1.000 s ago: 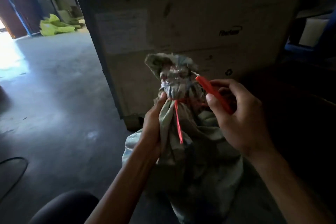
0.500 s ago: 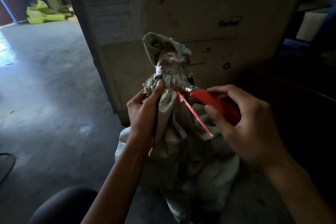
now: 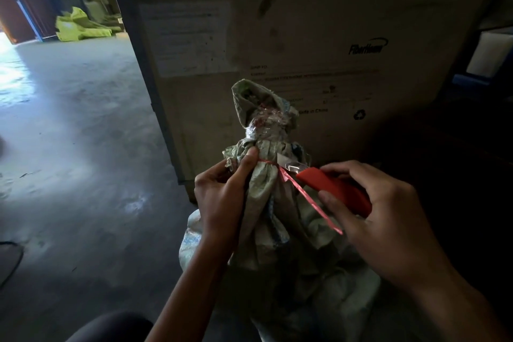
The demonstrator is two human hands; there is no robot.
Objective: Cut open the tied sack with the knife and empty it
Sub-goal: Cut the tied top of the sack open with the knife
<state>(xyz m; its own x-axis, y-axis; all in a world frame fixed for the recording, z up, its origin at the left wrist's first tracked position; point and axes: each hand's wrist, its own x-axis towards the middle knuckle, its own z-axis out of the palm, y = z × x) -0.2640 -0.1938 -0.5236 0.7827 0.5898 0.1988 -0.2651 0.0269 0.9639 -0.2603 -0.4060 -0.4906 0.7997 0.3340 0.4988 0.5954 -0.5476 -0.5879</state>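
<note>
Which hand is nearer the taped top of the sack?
Left. The left hand grips the sack just below its taped top; the right hand, holding the knife, sits lower right.

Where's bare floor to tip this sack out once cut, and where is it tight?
Free: the floor left of the sack, between the box, yellow sheeting far back and a cable near left. Tight: the box close behind the sack; left hand and right hand with knife at its neck. Right side too dark to judge.
</note>
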